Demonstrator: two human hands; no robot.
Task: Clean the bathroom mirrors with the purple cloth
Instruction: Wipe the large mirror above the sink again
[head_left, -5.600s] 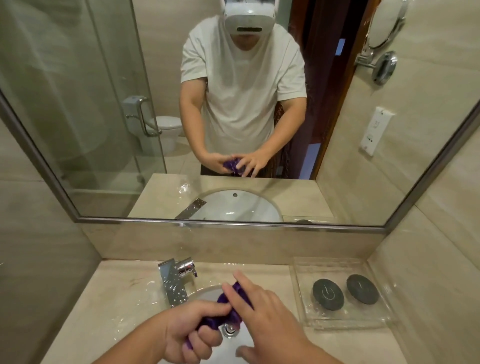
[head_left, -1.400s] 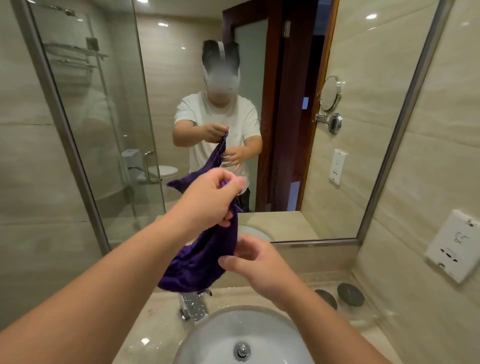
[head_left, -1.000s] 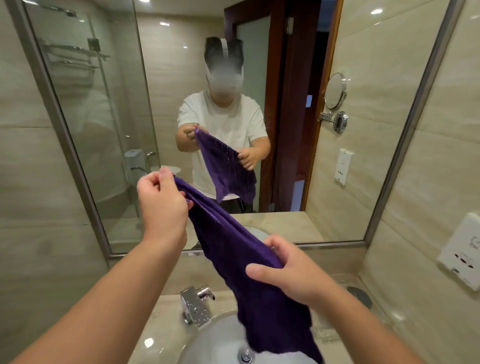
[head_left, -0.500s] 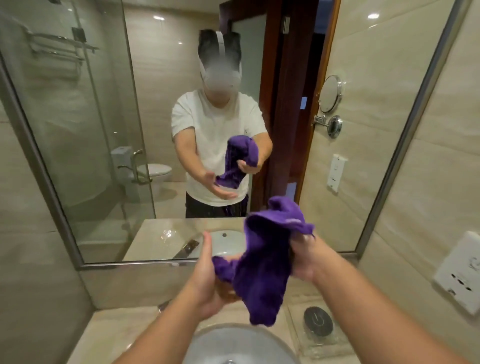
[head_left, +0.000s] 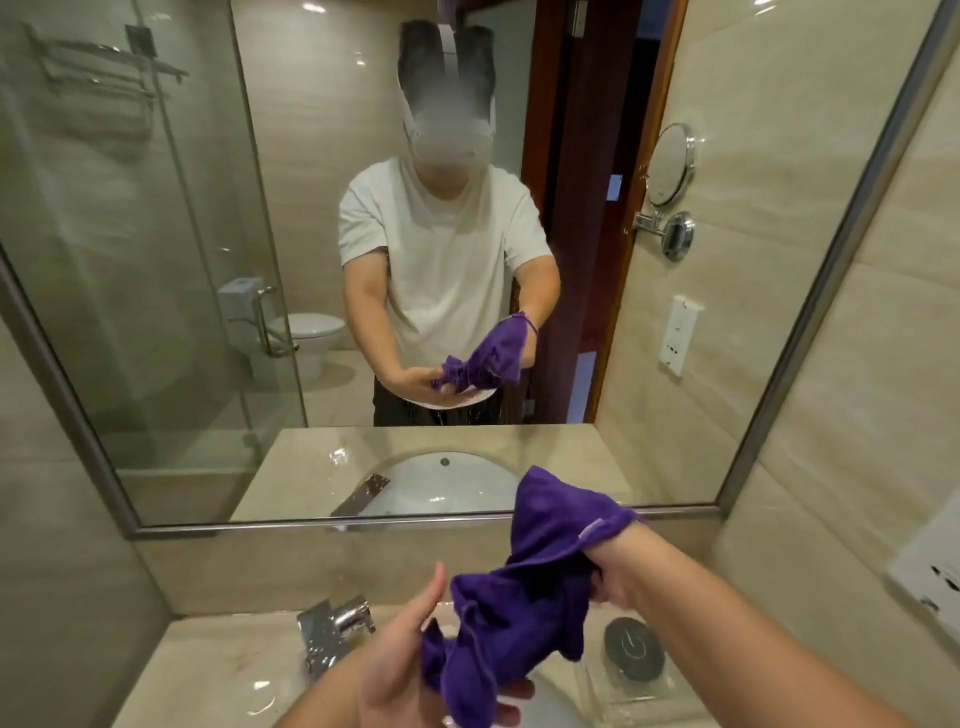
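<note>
A crumpled purple cloth (head_left: 519, 613) hangs between both hands over the white basin (head_left: 558, 706), below the large steel-framed wall mirror (head_left: 156, 312). The right hand (head_left: 618, 577) clamps its upper end; the left hand (head_left: 395, 670) lies open under the bunched end. Folding it into a flat pad should wipe better. A chrome tap (head_left: 332, 631) and clear tray (head_left: 634, 675) sit beneath the reach.

Vanity area, seen from above. Chrome faucet (head_left: 335, 631) stands at the rear of a beige stone countertop (head_left: 208, 670), which is wet and glossy; to the right lies a clear tray (head_left: 670, 691) holding a dark round disc (head_left: 634, 648); a white wall plate (head_left: 924, 577) is mounted on the tiled right wall (head_left: 857, 415). Seen by reflection: toilet (head_left: 314, 332); glass shower screen (head_left: 156, 260); towel rack (head_left: 98, 67); dark wooden door frame (head_left: 550, 208).
</note>
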